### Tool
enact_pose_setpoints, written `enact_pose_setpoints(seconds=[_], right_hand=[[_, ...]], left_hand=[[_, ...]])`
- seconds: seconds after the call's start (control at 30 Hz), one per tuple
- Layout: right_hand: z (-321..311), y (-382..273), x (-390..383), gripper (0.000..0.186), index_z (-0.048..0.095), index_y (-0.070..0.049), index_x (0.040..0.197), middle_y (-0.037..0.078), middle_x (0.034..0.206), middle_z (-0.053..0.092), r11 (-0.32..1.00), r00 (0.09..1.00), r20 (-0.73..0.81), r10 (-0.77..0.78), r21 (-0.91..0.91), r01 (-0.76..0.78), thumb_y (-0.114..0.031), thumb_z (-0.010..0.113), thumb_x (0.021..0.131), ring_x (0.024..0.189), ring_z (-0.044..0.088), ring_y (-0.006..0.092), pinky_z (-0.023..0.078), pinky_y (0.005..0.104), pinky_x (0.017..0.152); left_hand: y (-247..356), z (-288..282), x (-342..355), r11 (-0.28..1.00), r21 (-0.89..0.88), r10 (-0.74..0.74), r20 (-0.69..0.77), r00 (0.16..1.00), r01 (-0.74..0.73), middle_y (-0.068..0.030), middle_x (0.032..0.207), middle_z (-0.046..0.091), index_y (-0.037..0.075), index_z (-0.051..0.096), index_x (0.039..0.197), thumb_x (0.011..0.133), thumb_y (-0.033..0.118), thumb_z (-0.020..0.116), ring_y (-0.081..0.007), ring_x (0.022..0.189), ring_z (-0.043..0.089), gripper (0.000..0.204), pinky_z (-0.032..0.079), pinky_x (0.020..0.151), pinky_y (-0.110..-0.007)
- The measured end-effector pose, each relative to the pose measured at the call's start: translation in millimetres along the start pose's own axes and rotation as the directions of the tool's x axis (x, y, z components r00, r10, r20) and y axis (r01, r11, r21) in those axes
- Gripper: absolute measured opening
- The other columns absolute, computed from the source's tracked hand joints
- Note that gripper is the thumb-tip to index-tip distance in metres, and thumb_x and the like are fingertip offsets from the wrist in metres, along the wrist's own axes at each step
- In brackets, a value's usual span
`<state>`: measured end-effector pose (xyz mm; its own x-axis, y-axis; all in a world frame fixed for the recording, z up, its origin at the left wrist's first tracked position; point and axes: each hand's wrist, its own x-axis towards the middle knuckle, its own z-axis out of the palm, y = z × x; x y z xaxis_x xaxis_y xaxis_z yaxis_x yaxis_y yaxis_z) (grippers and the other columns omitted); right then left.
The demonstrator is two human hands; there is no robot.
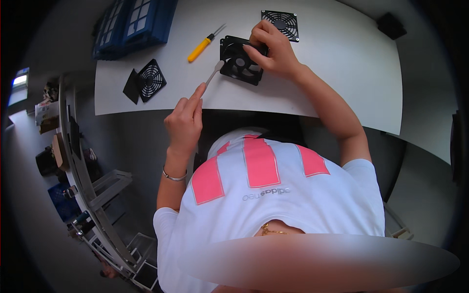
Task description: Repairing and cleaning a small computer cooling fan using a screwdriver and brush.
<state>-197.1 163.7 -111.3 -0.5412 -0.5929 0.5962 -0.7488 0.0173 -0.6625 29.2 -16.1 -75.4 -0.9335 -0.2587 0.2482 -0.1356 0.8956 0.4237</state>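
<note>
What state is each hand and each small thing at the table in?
Left hand: closed around the brush
Right hand: closed on the edge of the fan
Brush: held, head at the fan, contact unclear
Fan: held, blades uncovered
Screwdriver: lying unheld
Far grille: lying unheld
Left grille: unheld, by a panel; whether joined, unclear

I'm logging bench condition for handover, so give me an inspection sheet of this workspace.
Surface: white tabletop.
Work items: black fan; slim tool, its wider tip at the fan's left edge.
Clutter: yellow-handled screwdriver left of fan; black grille beyond its right side; second grille and dark panel further left.
Hands: left hand grips tool; right hand at fan's far-right corner, grip partly hidden.
Cables: nothing seen.
Surroundings: blue case at far left; grey metal frame left of table.
</note>
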Motion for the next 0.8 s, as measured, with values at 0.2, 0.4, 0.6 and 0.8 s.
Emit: enact_pose_setpoints(seconds=[0.2, 0.4, 0.6, 0.8], right_hand=[[4, -15, -2, 0.02, 0.049, -0.006, 0.074, 0.011, 0.101, 0.052, 0.99, 0.989, 0.056, -0.137, 0.047, 0.134, -0.012, 0.068, 0.077, 0.072, 0.052, 0.0233, 0.044, 0.0327, 0.063], [11, -20, -3, 0.027, 0.055, -0.006, 0.102, 0.013, 0.128, 0.052, 0.917, 0.988, 0.148, 0.05, 0.385, -0.104, -0.011, 0.065, 0.078, 0.102, 0.057, 0.0219, 0.049, 0.0341, 0.086], [9, -13, 3, 0.072, 0.043, -0.01, 0.146, 0.011, 0.142, 0.048, 0.686, 0.821, 0.519, 0.237, 0.509, -0.52, -0.024, 0.064, 0.079, 0.133, 0.045, 0.023, 0.034, 0.0349, 0.111], [12, -3, -1, 0.08, 0.039, -0.008, 0.149, 0.012, 0.142, 0.048, 0.651, 0.778, 0.607, 0.163, 0.526, -0.547, -0.034, 0.06, 0.076, 0.131, 0.045, 0.0236, 0.032, 0.033, 0.111]], left_hand=[[3, 5, 0, 0.983, 0.168, 0.069, 0.021, 0.997, -0.072, -0.0059, 0.066, 0.052, 0.024, 0.065, 0.13, 0.09, 0.01, 0.064, -0.0213, 0.054, 0.055, 0.042, 0.047, 0.054, -0.035], [7, 17, -7, 0.997, 0.079, 0.01, 0.105, 0.994, -0.018, -0.0079, 0.071, 0.059, 0.023, 0.066, 0.127, 0.091, 0.012, 0.062, -0.0245, 0.06, 0.061, 0.038, 0.05, 0.058, -0.036], [-1, 21, -6, 1.0, 0.014, -0.019, 0.146, 0.989, 0.018, -0.0113, 0.077, 0.065, 0.019, 0.066, 0.126, 0.092, 0.01, 0.06, -0.0267, 0.068, 0.065, 0.035, 0.053, 0.065, -0.037], [-3, 28, -6, 0.99, -0.139, 0.027, 0.095, 0.995, -0.014, -0.012, 0.077, 0.064, 0.016, 0.067, 0.125, 0.092, 0.009, 0.06, -0.0265, 0.07, 0.065, 0.034, 0.052, 0.066, -0.036]])
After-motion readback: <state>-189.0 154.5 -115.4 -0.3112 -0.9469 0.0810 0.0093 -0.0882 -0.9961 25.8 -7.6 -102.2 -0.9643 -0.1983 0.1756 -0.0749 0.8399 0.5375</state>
